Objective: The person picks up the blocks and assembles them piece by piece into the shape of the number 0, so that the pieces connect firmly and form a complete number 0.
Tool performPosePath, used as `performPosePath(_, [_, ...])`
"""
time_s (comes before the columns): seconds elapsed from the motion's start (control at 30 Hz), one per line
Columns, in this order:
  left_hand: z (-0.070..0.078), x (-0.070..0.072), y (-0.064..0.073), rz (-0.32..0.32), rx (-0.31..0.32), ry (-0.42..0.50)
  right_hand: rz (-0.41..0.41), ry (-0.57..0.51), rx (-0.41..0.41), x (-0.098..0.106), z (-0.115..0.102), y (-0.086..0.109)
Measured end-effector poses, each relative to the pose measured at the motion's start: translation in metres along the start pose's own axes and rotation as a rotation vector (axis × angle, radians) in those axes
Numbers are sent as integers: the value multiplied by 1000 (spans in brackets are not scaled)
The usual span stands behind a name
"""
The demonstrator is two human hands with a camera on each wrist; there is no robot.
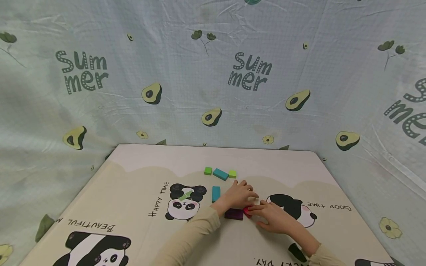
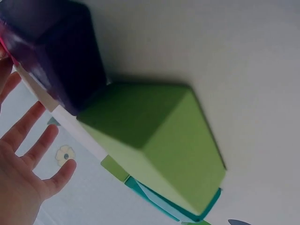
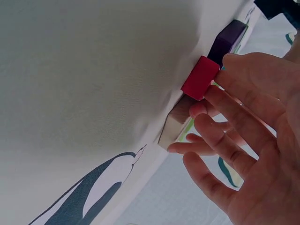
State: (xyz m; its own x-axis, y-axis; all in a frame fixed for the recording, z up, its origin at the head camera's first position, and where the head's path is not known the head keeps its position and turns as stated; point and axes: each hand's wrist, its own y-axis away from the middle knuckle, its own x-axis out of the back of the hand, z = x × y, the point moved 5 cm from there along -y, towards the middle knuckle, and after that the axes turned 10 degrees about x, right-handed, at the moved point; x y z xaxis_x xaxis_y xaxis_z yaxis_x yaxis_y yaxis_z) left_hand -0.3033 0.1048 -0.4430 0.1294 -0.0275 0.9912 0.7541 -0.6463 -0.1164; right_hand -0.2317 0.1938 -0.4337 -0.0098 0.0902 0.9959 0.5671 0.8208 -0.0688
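Observation:
My left hand (image 1: 237, 195) reaches over a row of small blocks, its fingers spread and mostly straight. In the right wrist view its fingertips lie against a plain wooden block (image 3: 177, 123), which the hand hides in the head view. A red block (image 3: 200, 78) sits between that one and a dark purple block (image 1: 234, 214). From the other side comes my right hand (image 1: 275, 218), fingers extended and loosely spread, fingertips at the red block. A light green block (image 2: 154, 136) stands beside the purple one in the left wrist view; my left arm hides it in the head view.
Behind the hands lie a teal block (image 1: 216, 194), another teal block (image 1: 220, 174), a green block (image 1: 208, 171) and a lime block (image 1: 232, 173). The tabletop (image 1: 139, 199) carries printed pandas. A patterned curtain (image 1: 179, 74) hangs past its far edge.

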Motion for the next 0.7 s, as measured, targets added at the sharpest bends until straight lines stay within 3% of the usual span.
performPosePath(0.43, [-2, -2, -1, 23, -6, -10, 6, 18, 12, -1, 2, -1])
performPosePath(0.7, [-6, 0, 2, 26, -4, 31, -2, 7, 11, 0, 1, 0])
